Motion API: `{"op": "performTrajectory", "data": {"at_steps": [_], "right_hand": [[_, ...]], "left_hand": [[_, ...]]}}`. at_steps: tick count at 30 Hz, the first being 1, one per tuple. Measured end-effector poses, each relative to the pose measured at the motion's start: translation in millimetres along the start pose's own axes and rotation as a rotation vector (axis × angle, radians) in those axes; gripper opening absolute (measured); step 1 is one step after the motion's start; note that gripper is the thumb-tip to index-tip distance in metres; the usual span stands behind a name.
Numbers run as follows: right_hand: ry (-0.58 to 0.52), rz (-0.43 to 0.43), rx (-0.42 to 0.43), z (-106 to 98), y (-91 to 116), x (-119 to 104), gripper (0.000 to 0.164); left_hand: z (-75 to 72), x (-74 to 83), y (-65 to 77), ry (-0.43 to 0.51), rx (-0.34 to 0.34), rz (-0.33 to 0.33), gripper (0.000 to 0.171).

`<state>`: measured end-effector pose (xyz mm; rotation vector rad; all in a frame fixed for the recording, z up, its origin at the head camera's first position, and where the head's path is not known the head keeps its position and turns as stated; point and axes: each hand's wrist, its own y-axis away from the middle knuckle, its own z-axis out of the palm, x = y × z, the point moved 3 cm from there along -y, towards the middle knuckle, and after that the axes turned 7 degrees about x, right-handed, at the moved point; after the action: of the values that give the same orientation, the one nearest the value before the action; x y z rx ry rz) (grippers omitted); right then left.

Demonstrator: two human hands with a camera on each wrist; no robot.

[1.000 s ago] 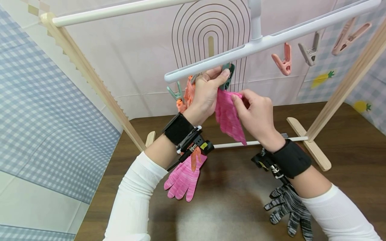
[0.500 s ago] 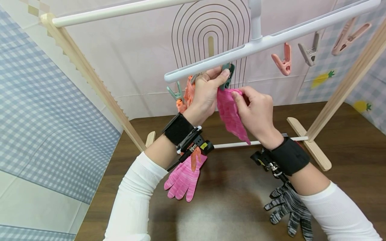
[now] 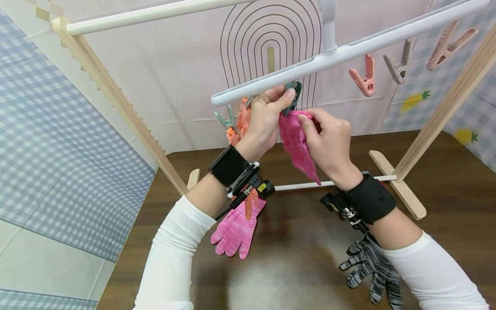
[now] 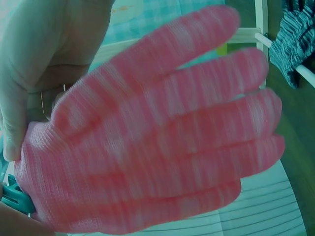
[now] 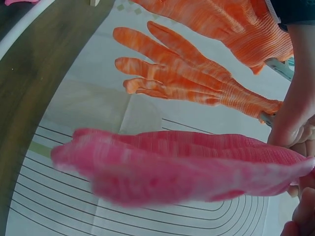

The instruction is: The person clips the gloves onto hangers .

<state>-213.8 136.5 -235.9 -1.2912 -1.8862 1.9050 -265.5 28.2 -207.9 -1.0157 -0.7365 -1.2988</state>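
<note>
Below the white hanger bar, my left hand [image 3: 265,118] pinches a dark green clothespin [image 3: 296,97], thumb on its handle. The clothespin's lower end meets the cuff of a pink knitted glove [image 3: 295,140]. My right hand [image 3: 328,140] pinches that cuff on its right side between thumb and fingers. The glove hangs with its fingers down. In the left wrist view the teal clothespin [image 4: 17,196] sits at the glove's cuff [image 4: 34,167]. Behind my left hand hang orange gloves [image 5: 182,73], one held by a light green clothespin [image 3: 226,119].
A second pink glove [image 3: 238,232] lies on the brown table [image 3: 294,258] at lower left, and a black-and-grey glove [image 3: 372,269] at lower right. Pink and grey clothespins [image 3: 364,77] hang from the bar [image 3: 372,51] on the right. Wooden posts [image 3: 116,99] stand at both sides.
My right hand has risen slightly, lifting the glove's cuff closer to the green clothespin. The glove's fingertips have swung a little right. My left hand stays where it was.
</note>
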Motion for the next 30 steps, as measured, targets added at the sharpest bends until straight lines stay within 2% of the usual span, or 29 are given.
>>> {"op": "performTrajectory", "data": {"at_steps": [10,30], "right_hand": [[0.000,0.032,-0.036,-0.8,1.4,1.3,0.022],[0.024,0.023,-0.047,-3.3,4.9,4.6,0.019]], "left_hand": [[-0.9,-1.3,-0.7,-0.019,-0.080,0.030,0.030],[-1.1,-1.8,0.1,-0.085,-0.090,0.029,0.030]]}}
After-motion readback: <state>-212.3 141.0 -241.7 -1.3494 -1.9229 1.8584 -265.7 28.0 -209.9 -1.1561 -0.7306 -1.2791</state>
